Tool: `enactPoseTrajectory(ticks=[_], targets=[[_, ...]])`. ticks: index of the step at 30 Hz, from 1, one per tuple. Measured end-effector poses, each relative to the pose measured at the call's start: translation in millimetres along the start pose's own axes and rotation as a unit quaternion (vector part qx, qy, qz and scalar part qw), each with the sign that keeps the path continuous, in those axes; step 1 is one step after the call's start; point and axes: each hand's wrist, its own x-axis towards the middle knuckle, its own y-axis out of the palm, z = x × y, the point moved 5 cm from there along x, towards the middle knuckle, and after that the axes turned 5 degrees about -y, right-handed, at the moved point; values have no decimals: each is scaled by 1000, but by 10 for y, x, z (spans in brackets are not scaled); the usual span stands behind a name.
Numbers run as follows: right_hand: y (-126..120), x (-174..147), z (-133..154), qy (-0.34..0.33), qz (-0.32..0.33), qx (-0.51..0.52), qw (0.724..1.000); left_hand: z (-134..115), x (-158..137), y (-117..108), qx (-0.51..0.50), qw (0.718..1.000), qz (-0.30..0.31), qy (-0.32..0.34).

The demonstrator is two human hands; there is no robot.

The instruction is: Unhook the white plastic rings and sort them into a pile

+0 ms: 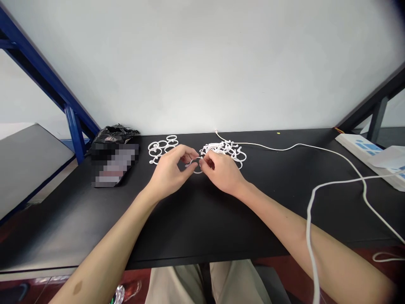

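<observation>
I see black tabletop (177, 228) running down to its front edge (177, 263) at six o'clock, white rings (155, 149) at ten, a tangled ring pile (226, 147) at two. Centred, a slim, pale hoop (198, 172) sits between my hands: right hand's (202, 162) fingertips pinched on it, left hand (193, 161) curved part-open around its nine-o'clock side, grip unclear.

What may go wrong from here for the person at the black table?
The thin white plastic ring might slip: the left hand and right hand appear only to pinch it. The heap of white plastic rings lies just beyond the right hand, so a bump might scatter it. The long white cable crosses the right forearm in view and might snag; contact is unclear.
</observation>
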Motion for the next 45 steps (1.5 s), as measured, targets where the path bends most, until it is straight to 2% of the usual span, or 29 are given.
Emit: enactPoseTrajectory(ticks=[3, 7, 9, 12, 14, 16, 20, 23, 28, 32, 35, 37, 39, 41, 45], targets=[[-16, -12, 9, 13, -25, -9, 1000, 101, 23, -1, 1, 998, -17, -52], [-31, -25, 20, 19, -43, -17, 999, 214, 29, 76, 2, 990, 46, -135], [-11, -28, 18, 24, -27, -46, 998, 223, 24, 92, 10, 988, 50, -148], [27, -31, 32, 10, -3, -82, 997, 160, 18, 99, 79, 993, 14, -86], [44, -31, 63, -23, 9, -97, 995, 104, 1, 154, 136, 990, 11, -20], [44, -32, 97, -58, 18, -125, 990, 81, -19, 223, 166, 986, 21, 17], [14, -38, 141, -98, 26, -196, 975, 77, -22, 261, 161, 986, 23, 22], [8, -47, 168, -103, 32, -213, 971, 108, 8, 180, 139, 990, 10, -23], [12, -27, 171, -50, 10, -191, 980, 229, 79, 56, 48, 993, -14, -104], [-4, -2, 145, -26, -22, -169, 985, 322, 124, 12, 20, 991, -54, -120], [-64, 14, 77, -8, -34, -157, 987, 400, 147, -22, 14, 993, -39, -111], [-142, 36, -23, 24, -38, -162, 986, 504, 157, -92, 45, 991, -32, -122], [-235, 68, -164, 73, -35, -174, 981, 639, 155, -235, 128, 978, -77, -148], [-317, 103, -307, 120, -20, -193, 974, 742, 144, -366, 232, 952, -121, -158], [-443, 133, -529, 220, 10, -251, 942, 848, 117, -365, 357, 916, -53, -175]])
